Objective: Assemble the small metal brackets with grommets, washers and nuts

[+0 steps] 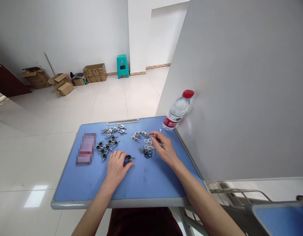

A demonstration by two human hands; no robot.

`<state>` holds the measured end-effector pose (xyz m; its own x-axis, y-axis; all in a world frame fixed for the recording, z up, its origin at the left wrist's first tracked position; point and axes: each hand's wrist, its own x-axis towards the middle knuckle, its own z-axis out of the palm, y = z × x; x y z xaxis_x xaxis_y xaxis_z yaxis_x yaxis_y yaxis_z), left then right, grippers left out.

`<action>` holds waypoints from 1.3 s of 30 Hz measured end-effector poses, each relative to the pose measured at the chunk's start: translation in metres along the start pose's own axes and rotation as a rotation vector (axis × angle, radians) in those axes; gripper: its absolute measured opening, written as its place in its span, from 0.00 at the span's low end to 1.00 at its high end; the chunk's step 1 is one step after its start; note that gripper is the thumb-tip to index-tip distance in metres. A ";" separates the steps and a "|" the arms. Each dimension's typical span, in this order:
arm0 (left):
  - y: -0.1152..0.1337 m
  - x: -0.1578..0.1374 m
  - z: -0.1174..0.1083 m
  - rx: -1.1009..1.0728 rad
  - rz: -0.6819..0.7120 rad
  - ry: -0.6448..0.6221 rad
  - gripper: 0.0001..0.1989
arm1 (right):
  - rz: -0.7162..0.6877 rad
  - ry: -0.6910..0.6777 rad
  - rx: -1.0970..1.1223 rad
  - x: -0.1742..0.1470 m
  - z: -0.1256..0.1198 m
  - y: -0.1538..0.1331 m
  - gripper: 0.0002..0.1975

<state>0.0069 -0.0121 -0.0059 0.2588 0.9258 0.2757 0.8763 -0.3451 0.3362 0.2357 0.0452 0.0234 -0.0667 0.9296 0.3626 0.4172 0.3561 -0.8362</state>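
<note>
My left hand (117, 165) rests on the blue desk, its thumb and fingers closed around a small metal fitting with a black centre (129, 157). My right hand (165, 149) is closed in a pinch on a thin metal tool (155, 152), mostly hidden by the fingers; its kind I cannot make out. Beneath and beside those fingertips lie flat metal plates with holes (147, 141), black rubber rings (148, 154) and tiny metal balls (141, 150). An arc of small metal pieces (138, 134) curves just beyond. Left of my left hand are several more black-centred fittings (107, 147).
Metal fittings without black centres (114, 130) lie at the desk's back left. A blurred purple packet (86, 149) is on the left. At the back right, a water bottle (177, 111) stands by the grey partition (239, 98). Cardboard boxes (94, 72) and a teal stool (122, 66) line the wall.
</note>
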 end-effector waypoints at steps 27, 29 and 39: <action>-0.024 0.029 -0.015 -0.162 0.092 0.244 0.07 | 0.167 -0.362 -0.464 0.011 -0.007 0.013 0.10; -0.027 0.028 -0.012 -0.145 0.103 0.248 0.07 | 0.163 -0.361 -0.484 0.011 -0.007 0.014 0.11; -0.026 0.024 -0.013 -0.071 0.156 0.225 0.07 | 0.140 -0.363 -0.533 0.010 -0.004 0.016 0.10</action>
<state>-0.0152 0.0170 0.0032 0.2846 0.8059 0.5192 0.8005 -0.4978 0.3338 0.2454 0.0597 0.0155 -0.2417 0.9700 0.0256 0.8293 0.2202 -0.5136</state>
